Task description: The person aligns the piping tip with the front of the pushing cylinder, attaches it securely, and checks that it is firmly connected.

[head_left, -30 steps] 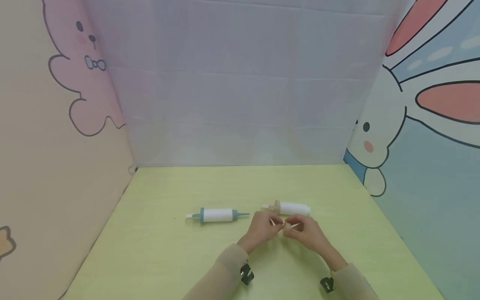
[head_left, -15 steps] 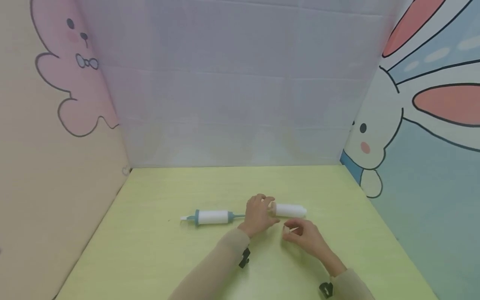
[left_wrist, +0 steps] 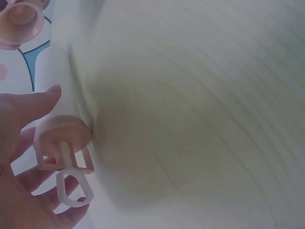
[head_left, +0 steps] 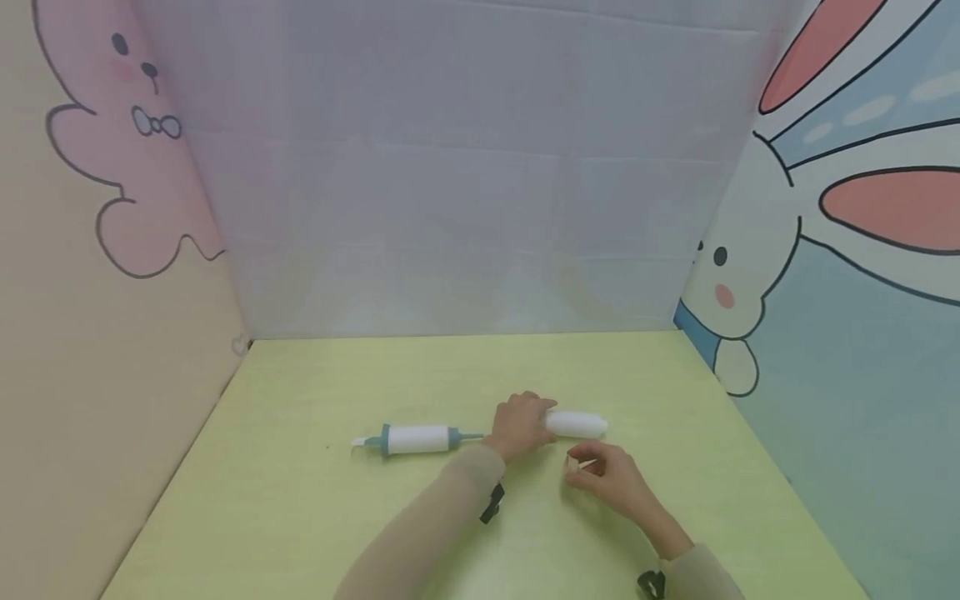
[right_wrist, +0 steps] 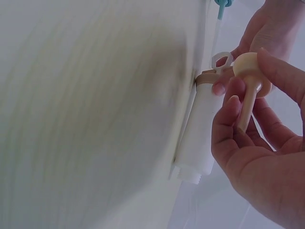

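Observation:
A white syringe-like tube (head_left: 577,424) with a tan collar (left_wrist: 64,131) and a pale ring handle (left_wrist: 75,188) lies on the table. My left hand (head_left: 520,425) grips it at the collar end, its thumb along the barrel and its fingers behind the collar and ring. My right hand (head_left: 611,475), nearer the front, pinches a tan nozzle (right_wrist: 252,81) with a thin spout and a wide round base. The open hollow of that base shows in the left wrist view. The tube's far tip, a short ridged white neck (right_wrist: 189,174), is bare.
A second white tube (head_left: 417,439) with blue-green collar, handle and thin spout lies left of my left hand, its spout end close to the wrist. Cartoon-printed side walls and a pale back sheet (head_left: 450,183) border the yellow table (head_left: 300,517).
My left hand has come away from the nozzle, reached back to the tan tube's collar end and closed around it. My right hand keeps the nozzle in about the same place.

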The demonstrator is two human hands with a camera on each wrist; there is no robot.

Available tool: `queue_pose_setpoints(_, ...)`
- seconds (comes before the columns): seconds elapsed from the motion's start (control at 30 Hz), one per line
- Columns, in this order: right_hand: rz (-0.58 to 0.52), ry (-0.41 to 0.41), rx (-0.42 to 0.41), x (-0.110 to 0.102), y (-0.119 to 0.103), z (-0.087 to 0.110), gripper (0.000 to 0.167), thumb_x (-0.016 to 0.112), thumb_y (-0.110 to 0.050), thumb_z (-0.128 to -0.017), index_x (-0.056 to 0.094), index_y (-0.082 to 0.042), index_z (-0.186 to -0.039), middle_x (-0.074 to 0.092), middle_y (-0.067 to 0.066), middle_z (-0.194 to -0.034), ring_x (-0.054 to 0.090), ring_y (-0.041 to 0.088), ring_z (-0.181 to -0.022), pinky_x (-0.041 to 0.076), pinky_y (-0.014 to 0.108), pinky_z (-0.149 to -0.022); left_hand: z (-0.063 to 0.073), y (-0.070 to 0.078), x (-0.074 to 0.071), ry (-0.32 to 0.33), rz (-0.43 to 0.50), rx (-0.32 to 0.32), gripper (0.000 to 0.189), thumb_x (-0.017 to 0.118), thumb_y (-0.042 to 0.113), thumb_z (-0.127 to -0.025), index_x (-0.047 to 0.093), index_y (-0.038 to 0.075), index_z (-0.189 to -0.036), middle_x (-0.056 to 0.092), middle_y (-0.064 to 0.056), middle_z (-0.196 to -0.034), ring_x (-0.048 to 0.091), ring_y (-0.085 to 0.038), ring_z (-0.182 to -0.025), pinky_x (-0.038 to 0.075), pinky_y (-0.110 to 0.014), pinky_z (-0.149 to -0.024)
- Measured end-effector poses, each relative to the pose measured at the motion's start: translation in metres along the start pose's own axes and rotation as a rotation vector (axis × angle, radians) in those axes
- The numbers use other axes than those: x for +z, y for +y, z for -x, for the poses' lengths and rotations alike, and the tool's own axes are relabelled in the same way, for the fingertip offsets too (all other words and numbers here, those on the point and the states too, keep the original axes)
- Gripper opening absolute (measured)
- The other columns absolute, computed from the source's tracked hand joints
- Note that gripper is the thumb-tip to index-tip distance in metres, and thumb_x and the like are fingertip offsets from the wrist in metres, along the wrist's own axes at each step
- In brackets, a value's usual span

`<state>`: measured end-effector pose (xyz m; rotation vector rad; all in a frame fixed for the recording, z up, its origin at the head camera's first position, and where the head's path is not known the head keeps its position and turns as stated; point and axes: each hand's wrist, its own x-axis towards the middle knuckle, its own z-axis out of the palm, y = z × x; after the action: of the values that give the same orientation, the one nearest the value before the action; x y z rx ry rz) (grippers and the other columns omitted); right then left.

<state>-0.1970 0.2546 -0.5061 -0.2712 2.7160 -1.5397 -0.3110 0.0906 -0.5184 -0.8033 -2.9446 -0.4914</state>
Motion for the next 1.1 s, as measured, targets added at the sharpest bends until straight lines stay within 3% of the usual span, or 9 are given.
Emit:
queue_pose_setpoints(0.37,0.047,0.012,0.001,0.002,0.008,-0.001,0.031,0.078,-0.016,-0.079,0.067,0.0,-0.104,0.068,0.01,-0.099,0.066,0.018,-0.076,0.052,0.03,-0.068,0.002,0.001,0.006,-0.044,0.022,-0.012,0.049,0.077,0.031,-0.078,0.065,0.026,-0.125,0.064,0.001,-0.108,0.058,-0.015,-0.096,0.047,-0.038,-0.072)
queue_pose_setpoints(0.73,0.073,0.016,0.042,-0.001,0.009,0.002,0.032,0.078,-0.018,-0.079,0.067,-0.002,-0.105,0.067,0.009,-0.102,0.066,0.017,-0.078,0.052,0.03,-0.069,0.006,0.0,0.014,-0.013,0.053,-0.017,0.047,0.075,0.027,-0.08,0.064,0.025,-0.126,0.062,0.0,-0.113,0.058,-0.016,-0.098,0.043,-0.037,-0.071)
queue_pose_setpoints(0.93,0.083,0.028,0.047,-0.004,0.012,0.006,0.035,0.077,-0.017,-0.081,0.067,0.001,-0.108,0.067,0.011,-0.103,0.066,0.018,-0.078,0.052,0.03,-0.067,0.012,0.002,0.002,0.041,0.045,0.038,0.045,0.073,0.025,-0.081,0.064,0.026,-0.125,0.063,-0.001,-0.111,0.058,-0.017,-0.096,0.043,-0.036,-0.068)
queue_pose_setpoints(1.1,0.089,0.031,0.036,-0.005,0.012,0.006,0.034,0.076,-0.017,-0.081,0.067,0.002,-0.108,0.067,0.012,-0.103,0.066,0.019,-0.079,0.052,0.03,-0.067,0.022,-0.001,-0.012,0.071,0.052,0.033,0.045,0.074,0.024,-0.079,0.066,0.026,-0.123,0.064,-0.001,-0.109,0.059,-0.018,-0.094,0.044,-0.038,-0.068)
